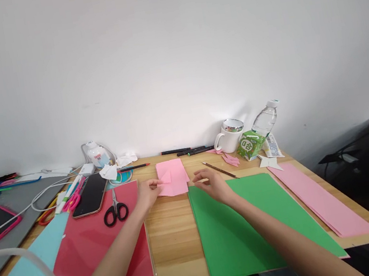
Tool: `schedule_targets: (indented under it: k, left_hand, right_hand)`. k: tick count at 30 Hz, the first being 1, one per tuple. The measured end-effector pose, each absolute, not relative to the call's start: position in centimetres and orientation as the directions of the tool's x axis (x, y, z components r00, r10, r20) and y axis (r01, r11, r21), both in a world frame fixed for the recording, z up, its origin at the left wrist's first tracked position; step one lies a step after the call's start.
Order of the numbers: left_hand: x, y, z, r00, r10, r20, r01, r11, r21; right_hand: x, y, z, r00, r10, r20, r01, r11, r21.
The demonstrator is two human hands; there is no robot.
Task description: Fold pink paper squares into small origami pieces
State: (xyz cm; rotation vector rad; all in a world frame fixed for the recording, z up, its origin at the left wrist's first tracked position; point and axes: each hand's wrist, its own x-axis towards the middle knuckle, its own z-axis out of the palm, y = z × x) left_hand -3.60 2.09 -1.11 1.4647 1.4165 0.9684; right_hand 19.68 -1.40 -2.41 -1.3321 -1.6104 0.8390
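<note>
A small pink paper (173, 176) lies on the wooden table (171, 235) near its far edge, with one corner folded up at its left side. My left hand (147, 193) pinches that left edge with thumb and fingers closed on it. My right hand (210, 185) hovers just right of the paper, over the top edge of the green sheets (252, 221), fingers loosely curled and apart, with nothing in them.
Black-handled scissors (115, 212) lie on a red sheet (97, 253) to the left, beside a light blue sheet (32, 269), a phone (91, 196) and cables. A pencil (220, 170), mug (230, 135), water bottle (265, 120) and pink strips (320, 202) sit to the right.
</note>
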Motion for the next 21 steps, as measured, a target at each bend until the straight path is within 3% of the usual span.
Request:
schedule_targets:
  k: [6,10,11,13,16,18,21]
  left_hand:
    - [-2.2,-0.9,0.4,0.109,0.990,-0.094,0.159,0.076,0.984]
    - [0.0,-4.1,0.7,0.261,0.956,-0.137,0.192,0.087,0.978]
    - [0.5,-5.0,0.6,0.371,0.923,-0.101,0.259,0.002,0.966]
    - [1.4,-6.7,0.4,0.508,0.861,0.037,0.416,-0.283,0.864]
    - [2.2,-8.7,-0.1,0.631,0.754,0.181,0.543,-0.596,0.591]
    - [2.8,-9.2,-0.4,0.715,0.666,0.213,0.541,-0.720,0.435]
    - [3.6,-9.0,-1.2,0.790,0.576,0.211,0.493,-0.801,0.340]
  right_hand:
    - [19.0,-0.7,-2.1,-0.075,0.992,0.097,0.267,0.114,-0.957]
    - [21.9,-3.0,-1.4,-0.060,0.998,-0.016,0.187,-0.005,-0.982]
    - [22.7,-3.7,-1.4,-0.068,0.996,-0.061,0.204,-0.046,-0.978]
    - [24.2,-5.0,-1.8,-0.064,0.992,-0.104,0.248,-0.085,-0.965]
    - [25.5,-6.5,-3.0,-0.072,0.993,-0.095,0.299,-0.069,-0.952]
    - [25.9,-7.0,-3.9,-0.113,0.991,-0.071,0.347,-0.027,-0.938]
    - [26.0,-7.7,-4.2,-0.137,0.987,0.084,0.477,0.140,-0.868]
